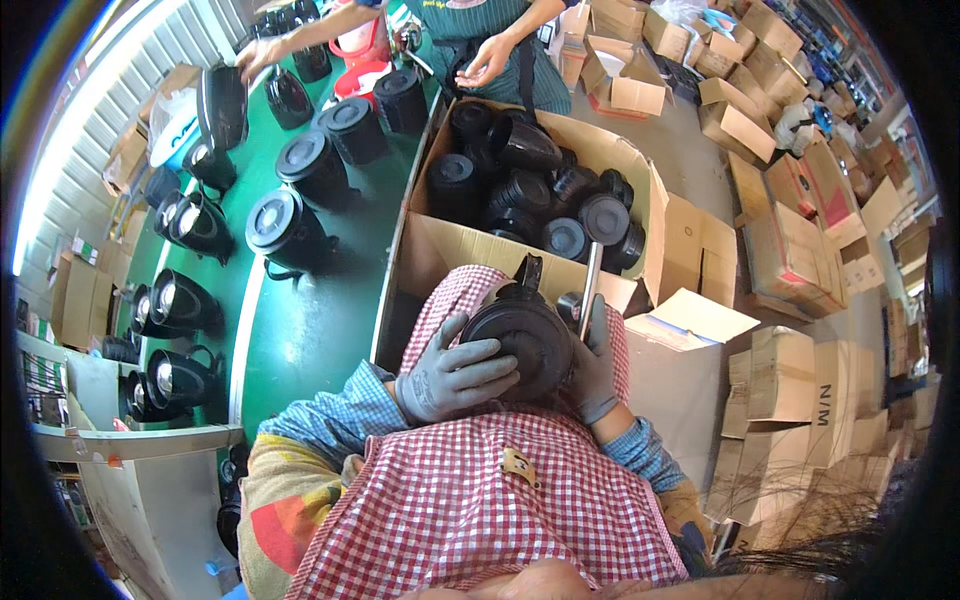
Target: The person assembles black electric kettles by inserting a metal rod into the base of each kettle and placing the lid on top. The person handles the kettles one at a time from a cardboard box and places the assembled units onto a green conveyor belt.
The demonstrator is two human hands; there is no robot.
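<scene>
In front of my apron is a black jug (520,348), its round flat face up and its handle pointing away from me. My left hand (455,372), in a grey glove, grips it from the left, fingers laid across that face. On the opposite side my gloved right hand (594,368) holds the jug's edge, its fingers partly hidden. A shiny metal rod (591,285) rises beside the right fingers; whether they grip it I cannot tell. Just beyond the jug stands an open carton (480,243) heaped with black round parts (565,238).
Left of me, a green worktable (330,285) bears several black jugs (283,228) in rows. Across it, a co-worker's hand (262,55) touches a tall black jug (222,107); their other hand (487,62) is above the carton. Cardboard boxes (795,235) crowd the right side.
</scene>
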